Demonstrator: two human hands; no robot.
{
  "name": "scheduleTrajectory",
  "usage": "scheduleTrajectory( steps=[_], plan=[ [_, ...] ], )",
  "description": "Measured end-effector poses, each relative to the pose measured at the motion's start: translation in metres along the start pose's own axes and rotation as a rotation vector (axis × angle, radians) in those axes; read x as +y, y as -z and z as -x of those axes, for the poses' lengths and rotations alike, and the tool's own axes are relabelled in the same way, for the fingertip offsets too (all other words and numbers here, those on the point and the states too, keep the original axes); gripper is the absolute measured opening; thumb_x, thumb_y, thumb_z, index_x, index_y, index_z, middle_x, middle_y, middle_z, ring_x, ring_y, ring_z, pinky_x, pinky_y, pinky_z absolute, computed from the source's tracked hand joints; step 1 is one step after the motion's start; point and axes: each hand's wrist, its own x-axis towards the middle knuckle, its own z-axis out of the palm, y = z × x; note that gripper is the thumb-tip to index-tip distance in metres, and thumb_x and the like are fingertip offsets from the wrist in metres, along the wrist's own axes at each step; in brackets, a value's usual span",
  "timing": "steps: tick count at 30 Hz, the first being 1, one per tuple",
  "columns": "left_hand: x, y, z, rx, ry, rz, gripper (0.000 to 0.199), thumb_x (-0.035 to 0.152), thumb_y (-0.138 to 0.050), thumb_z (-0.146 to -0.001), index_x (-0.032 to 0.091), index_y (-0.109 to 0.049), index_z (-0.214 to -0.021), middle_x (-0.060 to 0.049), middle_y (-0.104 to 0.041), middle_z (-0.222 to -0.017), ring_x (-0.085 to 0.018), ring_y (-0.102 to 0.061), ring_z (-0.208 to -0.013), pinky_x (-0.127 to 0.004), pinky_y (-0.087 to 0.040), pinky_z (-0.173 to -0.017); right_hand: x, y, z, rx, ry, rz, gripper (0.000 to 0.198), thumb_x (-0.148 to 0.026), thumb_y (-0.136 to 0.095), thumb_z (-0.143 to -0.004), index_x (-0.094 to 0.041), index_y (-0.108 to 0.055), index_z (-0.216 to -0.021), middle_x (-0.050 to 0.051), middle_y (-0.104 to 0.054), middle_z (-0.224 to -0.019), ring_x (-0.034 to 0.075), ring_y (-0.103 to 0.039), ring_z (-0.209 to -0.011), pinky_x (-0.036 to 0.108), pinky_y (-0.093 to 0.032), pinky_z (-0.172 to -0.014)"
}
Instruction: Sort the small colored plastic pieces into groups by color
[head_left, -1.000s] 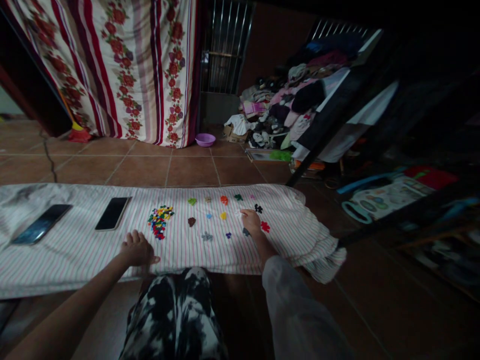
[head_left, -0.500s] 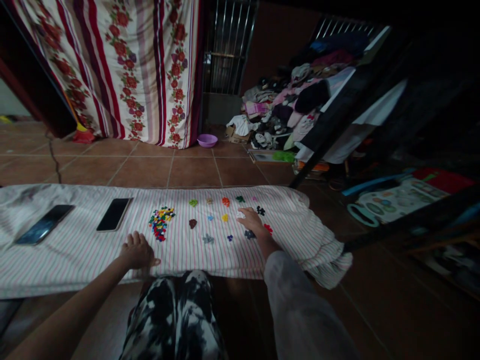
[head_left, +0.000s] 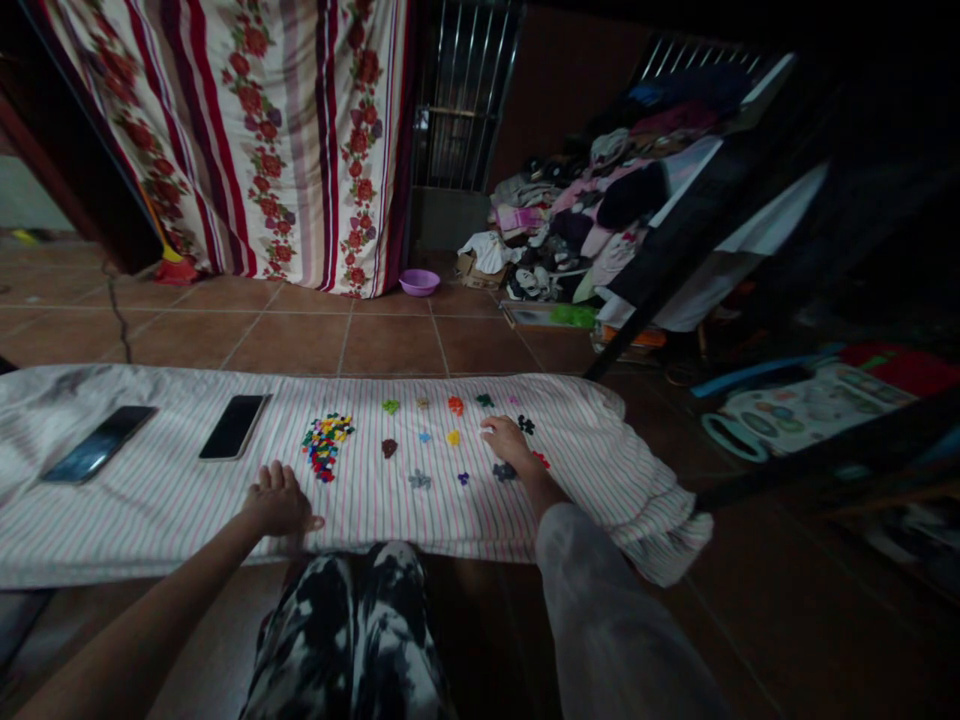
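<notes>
My left hand (head_left: 279, 500) lies palm down on the striped cloth, its fingers spread and nothing in them. Just beyond it is a mixed heap of small coloured pieces (head_left: 326, 445). My right hand (head_left: 504, 440) reaches over the sorted piles, fingertips drawn together at some small white pieces (head_left: 486, 430); whether one is pinched is too small to see. Around it lie little piles of yellow pieces (head_left: 453, 438), orange pieces (head_left: 455, 405), dark green pieces (head_left: 485, 400), black pieces (head_left: 526, 425) and dark grey pieces (head_left: 504, 471). My right wrist partly covers red pieces (head_left: 541, 460).
Two phones (head_left: 234, 427) lie on the left of the striped cloth (head_left: 187, 520). More piles sit mid-cloth: light green pieces (head_left: 391, 406), brown pieces (head_left: 389, 448) and grey pieces (head_left: 420, 480). A purple basin (head_left: 419, 283) and a heap of clothes (head_left: 570, 215) are on the floor beyond.
The whole view has shifted slightly, so things sit a little further right. My right hand's fingers have drawn closer together at the white pieces. My left hand stays in place.
</notes>
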Motion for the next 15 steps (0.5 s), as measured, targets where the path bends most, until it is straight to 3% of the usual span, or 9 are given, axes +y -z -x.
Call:
scheduleTrajectory(
  steps=[3, 7, 15],
  plan=[
    [0.001, 0.002, 0.001, -0.062, -0.004, -0.023, 0.118, 0.072, -0.054, -0.062, -0.011, -0.032, -0.143, -0.039, -0.022, -0.152, -0.052, -0.020, -0.142, -0.058, -0.029, -0.105, -0.001, 0.001, 0.000, -0.005, -0.002, 0.029, 0.027, -0.014, -0.064, -0.078, -0.021, -0.074, -0.102, 0.007, -0.070, -0.106, 0.018, -0.063, -0.101, 0.025, -0.043, -0.092],
    [0.001, 0.006, 0.003, -0.068, -0.009, -0.016, 0.116, 0.074, -0.051, -0.063, -0.007, -0.032, -0.145, -0.037, -0.020, -0.154, -0.052, -0.018, -0.143, -0.059, -0.027, -0.106, -0.006, 0.001, -0.001, -0.009, 0.007, 0.060, 0.025, -0.017, -0.067, -0.079, -0.023, -0.074, -0.102, 0.006, -0.070, -0.107, 0.019, -0.063, -0.102, 0.026, -0.042, -0.093],
    [0.002, 0.009, 0.007, -0.062, -0.010, -0.038, 0.119, 0.073, -0.051, -0.066, -0.013, -0.026, -0.144, -0.037, -0.021, -0.153, -0.051, -0.020, -0.143, -0.057, -0.030, -0.107, -0.013, -0.001, 0.000, -0.007, -0.004, 0.081, 0.020, -0.018, -0.060, -0.086, -0.019, -0.075, -0.098, 0.009, -0.070, -0.106, 0.019, -0.063, -0.101, 0.026, -0.042, -0.093]
  ],
)
